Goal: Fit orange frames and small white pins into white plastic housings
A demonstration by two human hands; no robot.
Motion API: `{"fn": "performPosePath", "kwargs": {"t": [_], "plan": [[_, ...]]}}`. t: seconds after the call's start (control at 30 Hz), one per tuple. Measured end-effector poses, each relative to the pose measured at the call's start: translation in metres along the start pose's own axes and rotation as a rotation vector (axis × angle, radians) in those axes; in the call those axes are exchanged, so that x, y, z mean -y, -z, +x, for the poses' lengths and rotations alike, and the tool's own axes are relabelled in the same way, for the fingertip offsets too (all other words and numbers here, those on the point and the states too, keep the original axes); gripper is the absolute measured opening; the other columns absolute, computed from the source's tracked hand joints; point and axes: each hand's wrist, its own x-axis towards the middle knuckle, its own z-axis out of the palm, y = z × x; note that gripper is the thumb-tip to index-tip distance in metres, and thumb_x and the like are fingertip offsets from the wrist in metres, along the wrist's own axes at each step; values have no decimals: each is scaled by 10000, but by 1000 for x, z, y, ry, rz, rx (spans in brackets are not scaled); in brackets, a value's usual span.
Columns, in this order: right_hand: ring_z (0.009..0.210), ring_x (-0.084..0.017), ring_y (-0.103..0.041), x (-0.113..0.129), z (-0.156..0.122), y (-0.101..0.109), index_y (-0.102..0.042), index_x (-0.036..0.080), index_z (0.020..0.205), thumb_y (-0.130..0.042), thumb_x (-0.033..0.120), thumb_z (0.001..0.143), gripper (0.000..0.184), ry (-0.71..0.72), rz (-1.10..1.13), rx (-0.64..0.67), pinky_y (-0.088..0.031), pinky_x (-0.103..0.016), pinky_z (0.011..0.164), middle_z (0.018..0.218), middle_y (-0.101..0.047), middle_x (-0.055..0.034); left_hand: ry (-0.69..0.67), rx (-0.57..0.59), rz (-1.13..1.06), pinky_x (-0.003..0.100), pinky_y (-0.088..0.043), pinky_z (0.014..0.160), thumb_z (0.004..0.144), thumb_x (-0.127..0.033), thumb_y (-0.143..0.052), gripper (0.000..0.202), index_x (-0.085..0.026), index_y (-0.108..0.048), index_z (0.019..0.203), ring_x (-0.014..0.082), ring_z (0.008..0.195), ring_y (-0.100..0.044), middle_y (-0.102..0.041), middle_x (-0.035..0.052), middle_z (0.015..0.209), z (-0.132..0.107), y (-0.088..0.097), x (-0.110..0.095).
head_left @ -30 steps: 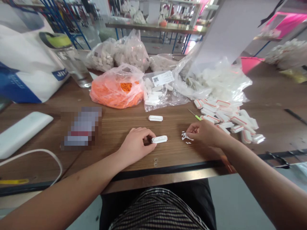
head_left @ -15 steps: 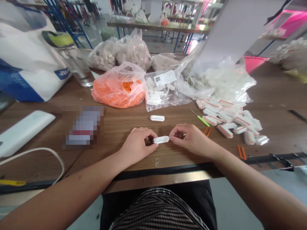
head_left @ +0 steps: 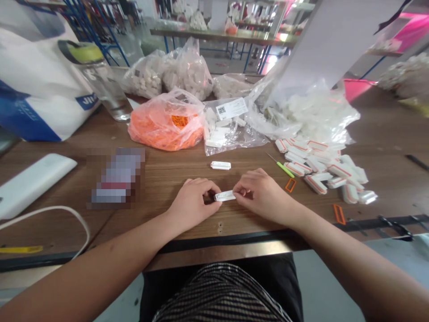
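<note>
Between my hands is a small white oblong plastic part [head_left: 225, 196], just above the table. My left hand [head_left: 194, 199] pinches its left end between thumb and fingers. At its right end, the thumb and fingertips of my right hand [head_left: 256, 193] are closed on it. A similar white part [head_left: 220, 165] lies on the table beyond my hands. To the right are an orange rectangular frame [head_left: 290, 184] and a green-handled pick [head_left: 284, 169] with a thin metal shaft. Another orange frame [head_left: 338, 214] lies near the table edge.
White parts with orange edging [head_left: 317, 164] are heaped at right. Behind stand a bag of orange pieces [head_left: 161, 127], a labelled clear bag [head_left: 234, 141] of white parts and a bottle [head_left: 109, 91]. At left lie a white device [head_left: 36, 183], its cable and a blurred-out object [head_left: 117, 176].
My right hand has moved slightly left, and its fingertips now close over the right end of the white part. The left hand keeps its hold.
</note>
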Motion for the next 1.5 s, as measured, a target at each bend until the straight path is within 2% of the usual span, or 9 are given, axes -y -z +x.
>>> {"fn": "performPosePath", "kwargs": {"t": [0.37,0.47,0.53,0.63,0.73,0.83,1.23,1.37,1.5], "plan": [[629,-153,-522,7,-13,-5,-702,178,682,-504,191,881,281,141,-243,-102,-346,-341,723,596,-621,-24,10,0,-1,357,-362,780,733,-233,-670,91,-229,-656,823,162,730,-567,-639,-40,725,-1,0,-1],[641,-166,-548,5,-17,-7,-726,169,764,-489,183,890,269,166,-288,-128,-365,-358,733,613,-648,-35,19,-1,5,356,-366,777,736,-232,-668,83,-230,-655,818,163,725,-566,-636,-37,725,-1,1,-2],[666,-174,-579,-5,-21,0,-738,167,869,-499,194,883,241,110,-224,-175,-389,-355,721,673,-684,-44,21,1,5,359,-369,781,735,-228,-668,81,-227,-651,814,163,728,-568,-641,-36,734,0,1,-2],[698,-177,-618,-29,-28,20,-740,182,870,-532,234,853,215,-103,-73,-205,-439,-325,681,749,-713,-48,22,1,11,362,-372,787,734,-232,-668,76,-228,-648,808,162,729,-571,-649,-36,748,0,1,-2],[665,-178,-631,-51,-33,40,-733,207,745,-577,258,786,170,-332,-49,-38,-460,-305,618,729,-713,-29,12,-4,13,355,-375,784,736,-232,-668,69,-230,-646,802,158,728,-575,-652,-39,753,0,1,-1],[700,-186,-647,-64,-37,47,-732,218,718,-597,273,749,148,-439,-32,83,-484,-313,646,749,-724,-20,-9,-8,11,349,-376,779,741,-228,-666,67,-231,-643,804,155,724,-580,-652,-43,748,0,1,0],[662,-182,-643,-64,-39,37,-730,220,688,-576,292,761,184,-473,-134,175,-487,-312,621,734,-729,-34,-9,1,25,352,-379,776,739,-233,-670,73,-229,-641,806,162,723,-578,-644,-41,729,0,2,-1],[577,-160,-625,-62,-39,34,-689,209,616,-596,255,711,140,-495,-88,136,-470,-283,540,619,-696,-17,-1,7,27,354,-379,778,750,-240,-656,64,-227,-645,812,162,725,-573,-648,-35,740,0,2,-1],[566,-154,-618,-50,-35,33,-671,210,604,-612,251,700,120,-449,16,-22,-466,-281,525,597,-679,-10,16,10,16,360,-376,788,739,-241,-662,74,-229,-648,810,162,729,-572,-653,-32,757,-1,1,-1]]}}
